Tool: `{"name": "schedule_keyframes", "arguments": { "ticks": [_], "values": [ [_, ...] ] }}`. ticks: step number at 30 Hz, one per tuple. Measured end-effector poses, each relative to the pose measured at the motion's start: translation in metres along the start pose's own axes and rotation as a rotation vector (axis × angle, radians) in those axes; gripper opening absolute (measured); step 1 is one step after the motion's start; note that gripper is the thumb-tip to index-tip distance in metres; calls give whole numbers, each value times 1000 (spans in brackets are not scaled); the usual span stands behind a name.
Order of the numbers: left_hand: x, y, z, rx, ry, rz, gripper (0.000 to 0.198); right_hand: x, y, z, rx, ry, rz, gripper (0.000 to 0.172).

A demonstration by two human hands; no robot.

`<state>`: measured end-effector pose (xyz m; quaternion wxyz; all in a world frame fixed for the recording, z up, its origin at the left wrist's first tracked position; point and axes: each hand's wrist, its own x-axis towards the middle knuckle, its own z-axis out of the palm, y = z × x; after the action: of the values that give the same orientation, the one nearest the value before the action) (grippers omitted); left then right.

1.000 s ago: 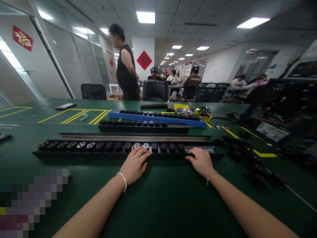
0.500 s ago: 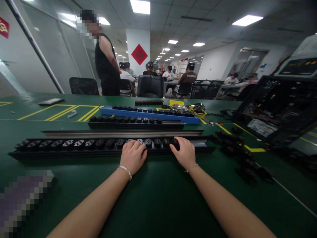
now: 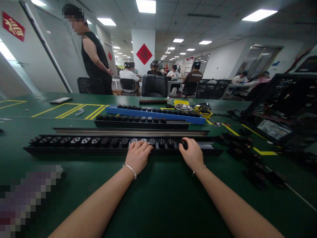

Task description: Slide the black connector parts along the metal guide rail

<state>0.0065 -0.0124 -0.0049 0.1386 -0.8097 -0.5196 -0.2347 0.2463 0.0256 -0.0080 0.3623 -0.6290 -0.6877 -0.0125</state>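
A long black rail (image 3: 119, 152) lies across the green table before me, holding a row of black and a few lighter socket modules (image 3: 85, 140). Over its middle lies my left hand (image 3: 138, 153), with the fingers curled across the modules and the thumb at the near edge; the fingertips are hidden. Near the rail's right end, my right hand (image 3: 193, 153) pinches a black socket module (image 3: 183, 144) between thumb and fingers, at the right end of the row. Bare rail channel shows to the right of that hand.
Behind lie a rail cover strip (image 3: 131, 132), a shorter black rail (image 3: 138, 125) and a blue rail (image 3: 153, 116), the last two bearing modules. Loose black modules (image 3: 247, 152) heap at right, near a dark open-fronted case (image 3: 274, 112). A person (image 3: 95, 59) stands beyond the table.
The whole view has shifted, so the table things appear farther right. My right hand sits slightly farther from my left, and the black module in its pinch shows more clearly.
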Motion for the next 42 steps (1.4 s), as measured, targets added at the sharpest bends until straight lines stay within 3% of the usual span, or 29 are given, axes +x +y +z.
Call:
{"name": "schedule_keyframes", "arguments": {
  "ticks": [9, 15, 27, 42],
  "values": [
    [-2, -1, 3, -1, 28, 20, 28, -2, 2, -4, 15, -75, -9, 40],
    [-1, -3, 8, 6, 64, 121, 43, -4, 1, -5, -20, -112, -70, 41],
    [2, 2, 9, 33, -106, 183, 60, -8, -16, -10, -161, -182, -92, 45],
    [2, -1, 15, 89, -53, 194, 54, -11, -14, -1, -114, -20, -23, 36]
  ]
}}
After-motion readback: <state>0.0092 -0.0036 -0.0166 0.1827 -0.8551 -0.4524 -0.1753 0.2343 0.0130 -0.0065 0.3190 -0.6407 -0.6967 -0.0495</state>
